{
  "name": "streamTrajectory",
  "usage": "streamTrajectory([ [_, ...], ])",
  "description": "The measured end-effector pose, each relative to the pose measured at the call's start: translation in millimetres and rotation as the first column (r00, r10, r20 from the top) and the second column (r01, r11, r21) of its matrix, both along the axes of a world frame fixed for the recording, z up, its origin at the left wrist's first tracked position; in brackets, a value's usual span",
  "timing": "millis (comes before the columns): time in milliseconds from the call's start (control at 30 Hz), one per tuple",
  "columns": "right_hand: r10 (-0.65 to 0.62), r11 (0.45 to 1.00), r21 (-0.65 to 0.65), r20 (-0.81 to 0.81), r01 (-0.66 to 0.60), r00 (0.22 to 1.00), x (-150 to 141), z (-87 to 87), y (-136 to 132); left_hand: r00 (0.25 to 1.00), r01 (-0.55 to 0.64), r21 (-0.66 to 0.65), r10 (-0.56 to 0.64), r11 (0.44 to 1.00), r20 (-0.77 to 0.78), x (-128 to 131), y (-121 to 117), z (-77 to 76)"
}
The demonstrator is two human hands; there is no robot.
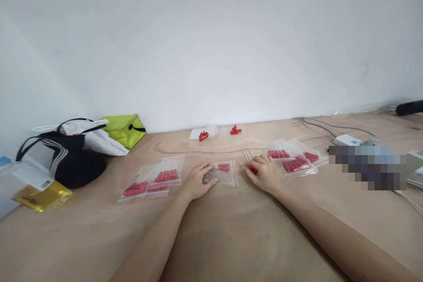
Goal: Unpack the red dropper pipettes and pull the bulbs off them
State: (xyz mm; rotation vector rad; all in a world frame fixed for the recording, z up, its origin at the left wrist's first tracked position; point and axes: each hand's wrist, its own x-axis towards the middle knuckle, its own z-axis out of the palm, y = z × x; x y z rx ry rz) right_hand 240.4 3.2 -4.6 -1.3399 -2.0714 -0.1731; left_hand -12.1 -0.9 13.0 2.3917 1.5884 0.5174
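Observation:
My left hand (197, 181) lies on the left end of a clear zip bag (231, 179), thumb and forefinger spread apart over it. A red piece (224, 167) shows in the bag near its red-striped seal, and a grey patch shows between thumb and forefinger. To the right of that bag, my right hand (265, 174) curls its fingers over thin pale sticks with red ends (254, 170). The fingers hide most of those red ends. The pale shafts point away from me, toward the wall.
Zip bags of red-ended pieces lie left (166, 175) and right (294, 165). Two small red heaps (203, 135) sit by the wall. A black cap (77, 163), a lime-green bag (122, 128) and a gold packet (44, 196) stand left; a white power strip (347, 140) with cables lies right.

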Motion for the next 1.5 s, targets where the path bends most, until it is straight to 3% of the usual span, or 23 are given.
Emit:
streamTrajectory([
  [167,0.03,0.98,-0.199,0.008,-0.028,1.0,-32,5.5,3,0.999,0.034,0.015,-0.033,0.999,-0.006,1,-1,-0.3],
  [300,0.026,0.97,-0.242,-0.028,-0.032,0.999,-47,7.3,7,0.997,0.067,0.019,-0.066,0.998,-0.044,0,-1,-0.3],
  [500,0.014,0.945,-0.327,0.066,0.009,0.998,-57,12.1,11,0.994,0.077,0.002,-0.076,0.997,-0.076,0,-1,0.4],
  [633,-0.022,0.939,-0.341,0.073,0.046,0.997,-54,15.7,10,0.993,0.08,-0.014,-0.081,0.997,-0.086,0,0,0.9],
  [900,0.084,0.926,-0.375,0.074,-0.05,0.994,-42,21.4,2,0.983,0.102,-0.078,-0.113,0.992,-0.143,0,-2,0.1],
  [1167,0.058,0.925,-0.377,-0.005,-0.055,0.998,-39,17.1,2,0.978,0.122,-0.098,-0.136,0.988,-0.156,-1,-3,1.5],
  [1500,0.191,0.913,-0.355,-0.059,-0.199,0.98,-20,22.0,-6,0.967,0.121,-0.133,-0.147,0.984,-0.208,0,-4,4.1],
])
